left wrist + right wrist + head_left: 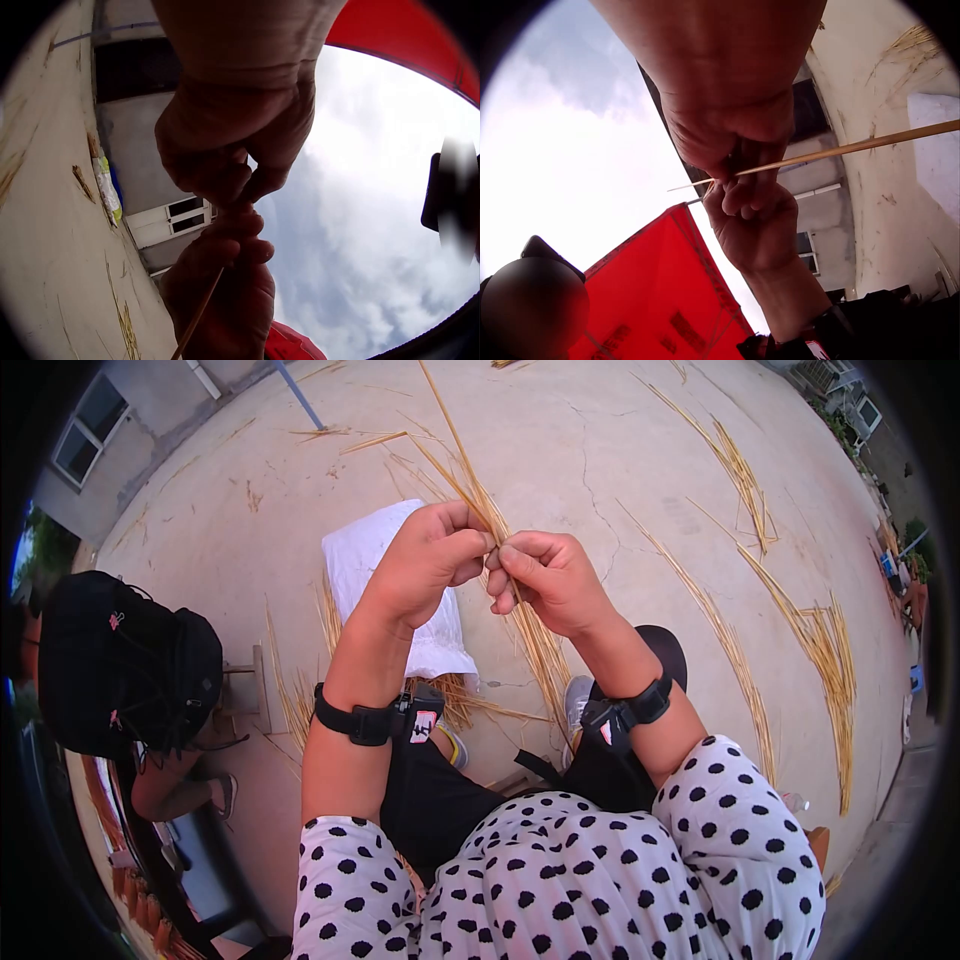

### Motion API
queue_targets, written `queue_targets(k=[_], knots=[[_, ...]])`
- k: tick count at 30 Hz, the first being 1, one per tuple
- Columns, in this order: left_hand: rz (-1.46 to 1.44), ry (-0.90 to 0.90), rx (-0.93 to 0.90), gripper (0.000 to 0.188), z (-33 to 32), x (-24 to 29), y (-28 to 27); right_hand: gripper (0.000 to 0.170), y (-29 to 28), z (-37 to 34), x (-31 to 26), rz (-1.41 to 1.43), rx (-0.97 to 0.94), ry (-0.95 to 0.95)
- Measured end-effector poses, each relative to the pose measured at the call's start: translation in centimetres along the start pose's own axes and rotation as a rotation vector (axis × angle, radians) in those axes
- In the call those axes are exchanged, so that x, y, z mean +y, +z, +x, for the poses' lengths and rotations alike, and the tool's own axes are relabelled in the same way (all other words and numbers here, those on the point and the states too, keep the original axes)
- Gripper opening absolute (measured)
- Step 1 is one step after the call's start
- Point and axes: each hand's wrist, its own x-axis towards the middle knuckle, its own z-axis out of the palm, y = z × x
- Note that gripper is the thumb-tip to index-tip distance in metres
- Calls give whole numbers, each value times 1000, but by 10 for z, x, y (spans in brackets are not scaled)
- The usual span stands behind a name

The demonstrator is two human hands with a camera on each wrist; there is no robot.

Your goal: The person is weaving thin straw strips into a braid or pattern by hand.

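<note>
In front of the body, at the middle of the head view, both hands meet at their fingertips. My left hand [425, 560] pinches a thin straw stalk [855, 148] between thumb and curled fingers. Right beside it, my right hand [550, 580] holds the same stalk, its thumb bent over the fingers. The right wrist view shows the stalk crossing the fingers, with a thin tip sticking out past them. From the left wrist, part of the stalk [199, 313] slants down below the right hand's fingers. The fingers hide the pinched part.
Below the hands, loose straw [540, 650] lies on the concrete ground. A white sack [365, 550] lies ahead on the left, with straw around it. More straw bundles [830, 660] are spread at the right. A black backpack [130, 665] stands at the left.
</note>
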Motion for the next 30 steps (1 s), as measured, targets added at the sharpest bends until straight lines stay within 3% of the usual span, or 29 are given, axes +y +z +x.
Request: queue_targets(k=[6, 12, 23, 28, 30], knots=[[201, 88, 243, 13, -1, 1, 12, 15, 7, 3, 1, -82, 180, -14], [257, 53, 291, 5, -2, -2, 11, 14, 10, 4, 5, -239, 268, -49], [145, 36, 272, 7, 2, -4, 12, 11, 19, 3, 3, -290, 376, -114], [131, 44, 240, 10, 2, -5, 11, 11, 15, 2, 2, -252, 302, -112], [176, 68, 196, 3, -1, -2, 12, 10, 13, 1, 0, -234, 268, -110]])
